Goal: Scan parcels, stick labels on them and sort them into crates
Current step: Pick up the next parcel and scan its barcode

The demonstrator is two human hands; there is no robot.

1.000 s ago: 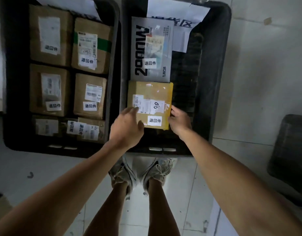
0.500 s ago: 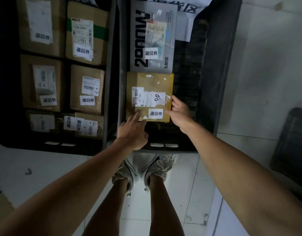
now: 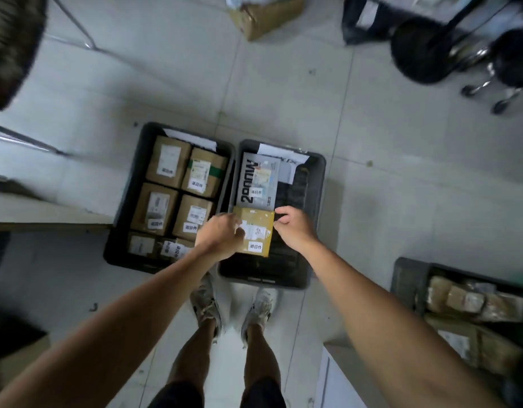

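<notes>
A yellow parcel with a white shipping label and a small return sticker lies flat in the right black crate, just in front of a grey printed parcel. My left hand hovers over the yellow parcel's left part, back up, and hides that corner; its fingers hang loosely curled. My right hand is beside the parcel's right edge, fingers loosely curled and holding nothing. The left black crate is packed with several labelled brown boxes.
A third crate with wrapped parcels stands at the right edge. A cardboard box and a wheeled stool are on the tiled floor beyond the crates. My shoes stand just in front of the crates.
The view has pulled up and away from the crates, showing much more floor. My right hand has let go of the parcel's right edge. My left hand now sits over its left part.
</notes>
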